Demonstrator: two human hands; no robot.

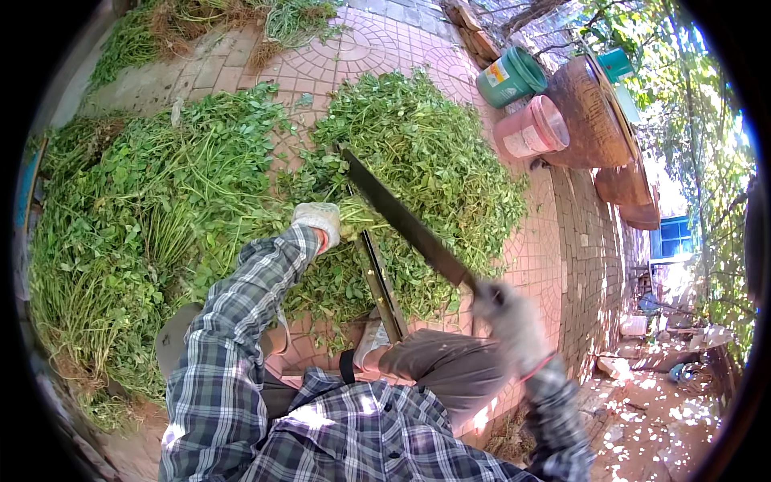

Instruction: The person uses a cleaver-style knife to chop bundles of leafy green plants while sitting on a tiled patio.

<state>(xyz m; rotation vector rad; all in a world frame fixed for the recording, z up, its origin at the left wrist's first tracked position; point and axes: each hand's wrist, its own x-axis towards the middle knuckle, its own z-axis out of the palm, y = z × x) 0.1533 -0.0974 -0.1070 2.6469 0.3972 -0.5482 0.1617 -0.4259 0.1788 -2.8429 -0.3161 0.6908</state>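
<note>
My left hand point(317, 222), in a pale work glove, is closed around a bunch of green leafy stalks point(361, 218). The stalks lie across a long, narrow slotted bar point(380, 283) that slants between my legs and the plant heap. My right hand point(503, 316), gloved and somewhat blurred, grips the handle end of a long dark blade point(409, 220). The blade is raised at a slant, its far end over the cut greens point(421, 138) in front of me. The handle itself is mostly hidden by the glove.
A large pile of uncut leafy plants point(156, 223) spreads at the left, with more plants point(199, 27) at the top left. A green bucket point(512, 77) and a pink bucket point(531, 128) stand at the upper right, beside large brown rounded vessels point(584, 114). Pink patterned paving point(536, 241) lies underneath.
</note>
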